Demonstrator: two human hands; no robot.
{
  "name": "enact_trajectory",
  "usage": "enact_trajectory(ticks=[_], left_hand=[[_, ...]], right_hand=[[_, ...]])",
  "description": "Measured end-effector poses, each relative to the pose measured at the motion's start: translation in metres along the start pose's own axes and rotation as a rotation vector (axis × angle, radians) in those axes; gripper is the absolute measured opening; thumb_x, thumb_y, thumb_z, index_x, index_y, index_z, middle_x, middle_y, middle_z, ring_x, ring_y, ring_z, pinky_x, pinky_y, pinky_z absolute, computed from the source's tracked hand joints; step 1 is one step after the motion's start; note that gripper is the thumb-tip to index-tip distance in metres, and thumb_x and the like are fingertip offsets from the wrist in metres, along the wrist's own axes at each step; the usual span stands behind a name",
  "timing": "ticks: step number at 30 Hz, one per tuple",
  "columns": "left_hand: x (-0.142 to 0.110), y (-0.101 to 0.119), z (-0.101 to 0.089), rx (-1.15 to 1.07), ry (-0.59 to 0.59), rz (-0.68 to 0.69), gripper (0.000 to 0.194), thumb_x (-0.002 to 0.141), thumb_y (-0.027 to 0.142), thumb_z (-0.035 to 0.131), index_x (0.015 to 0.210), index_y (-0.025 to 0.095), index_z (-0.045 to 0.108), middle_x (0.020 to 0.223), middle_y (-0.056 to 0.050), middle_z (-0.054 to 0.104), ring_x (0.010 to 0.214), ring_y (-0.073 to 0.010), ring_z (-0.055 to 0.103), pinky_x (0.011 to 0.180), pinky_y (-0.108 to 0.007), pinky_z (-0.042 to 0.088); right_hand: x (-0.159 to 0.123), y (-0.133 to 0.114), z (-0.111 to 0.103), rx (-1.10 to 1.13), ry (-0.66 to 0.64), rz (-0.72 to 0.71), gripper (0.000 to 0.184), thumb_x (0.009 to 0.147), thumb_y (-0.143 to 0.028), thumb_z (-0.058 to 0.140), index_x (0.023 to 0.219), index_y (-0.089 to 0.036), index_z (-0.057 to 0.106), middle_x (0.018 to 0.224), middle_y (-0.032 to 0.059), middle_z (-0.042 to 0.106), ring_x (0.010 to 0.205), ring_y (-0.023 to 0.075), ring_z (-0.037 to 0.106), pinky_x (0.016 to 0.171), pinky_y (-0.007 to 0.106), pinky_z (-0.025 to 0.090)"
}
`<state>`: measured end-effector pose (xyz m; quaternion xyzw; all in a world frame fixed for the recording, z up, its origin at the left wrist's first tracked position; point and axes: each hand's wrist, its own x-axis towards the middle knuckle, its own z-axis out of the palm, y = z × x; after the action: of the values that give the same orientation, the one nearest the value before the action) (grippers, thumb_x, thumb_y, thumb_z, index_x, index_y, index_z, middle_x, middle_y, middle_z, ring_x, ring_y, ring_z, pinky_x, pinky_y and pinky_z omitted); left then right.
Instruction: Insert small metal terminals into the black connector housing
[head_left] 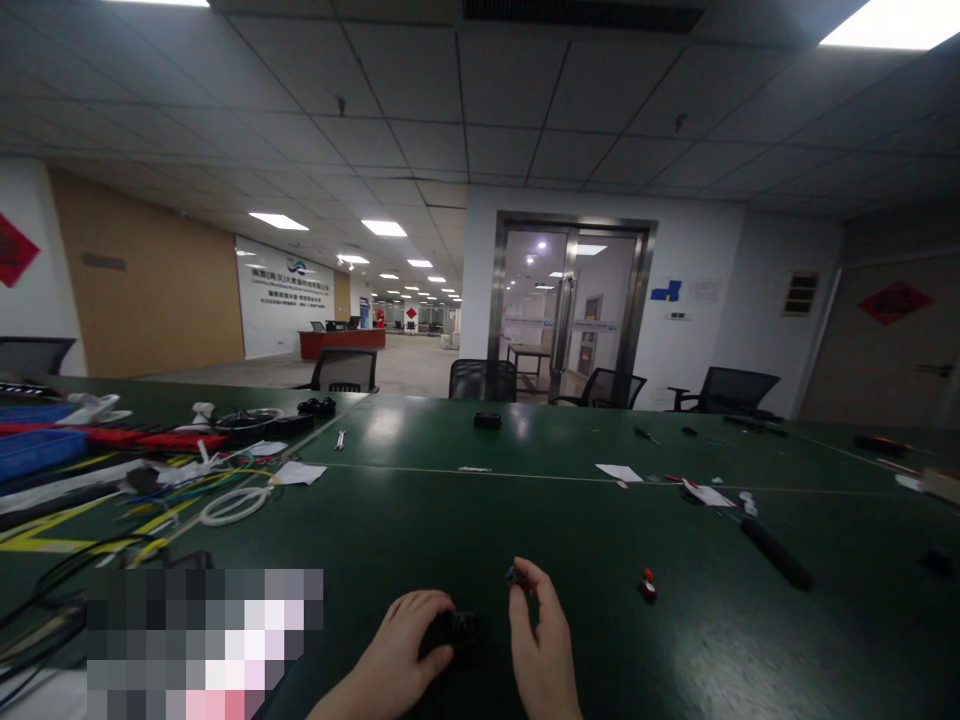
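Note:
My left hand [409, 640] is closed around a small black block-shaped part [463, 627] that rests low over the green table [420, 520]. Its fingers lie over the left side of the part and hide much of it. To the right, my right hand [538, 625] is raised a little and pinches a tiny dark piece [514, 576] between thumb and fingertips. The piece is too small to name. A gap separates the two hands. Right of them lies a small red and black object [648, 585].
Cables, a white coil [236, 506] and blue trays [41, 455] crowd the left side. A black block [487, 421] and a wrench [340, 440] lie farther back. At right are a long black-handled tool [776, 553] and white papers [619, 473]. Chairs [483, 380] line the far edge.

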<state>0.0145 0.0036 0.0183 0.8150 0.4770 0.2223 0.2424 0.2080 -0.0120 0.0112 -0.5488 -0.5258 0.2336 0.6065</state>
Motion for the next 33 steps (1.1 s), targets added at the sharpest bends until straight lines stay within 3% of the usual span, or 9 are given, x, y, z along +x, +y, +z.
enact_trajectory(ticks=[9, 18, 33], left_hand=[[0.0005, 0.0039, -0.0021, 0.004, 0.012, -0.019, 0.037, 0.073, 0.023, 0.055, 0.110, 0.024, 0.056, 0.122, -0.004, 0.057, 0.118, -0.0245, 0.045, 0.104, -0.040, 0.029], [-0.0001, 0.0033, -0.0019, 0.004, 0.006, -0.014, 0.034, 0.073, 0.024, 0.056, 0.107, 0.024, 0.057, 0.121, -0.004, 0.056, 0.118, -0.0243, 0.045, 0.103, -0.040, 0.030], [-0.0001, 0.0040, -0.0015, 0.004, -0.001, -0.012, 0.040, 0.071, 0.020, 0.056, 0.110, 0.025, 0.055, 0.122, -0.004, 0.056, 0.118, -0.0241, 0.044, 0.103, -0.039, 0.029]], right_hand=[[0.0017, 0.0075, 0.0032, 0.011, 0.039, -0.014, 0.036, 0.080, -0.040, 0.048, 0.109, -0.020, 0.059, 0.112, 0.0087, 0.061, 0.106, 0.0234, 0.055, 0.094, 0.037, 0.042], [0.0007, -0.0006, 0.0012, 0.003, 0.055, 0.048, 0.039, 0.080, -0.041, 0.047, 0.110, -0.019, 0.059, 0.110, 0.0089, 0.062, 0.105, 0.0236, 0.056, 0.092, 0.036, 0.042], [0.0005, 0.0028, 0.0012, -0.017, -0.003, 0.037, 0.040, 0.082, -0.042, 0.045, 0.114, -0.019, 0.055, 0.115, 0.0087, 0.059, 0.110, 0.0224, 0.053, 0.096, 0.037, 0.039]])
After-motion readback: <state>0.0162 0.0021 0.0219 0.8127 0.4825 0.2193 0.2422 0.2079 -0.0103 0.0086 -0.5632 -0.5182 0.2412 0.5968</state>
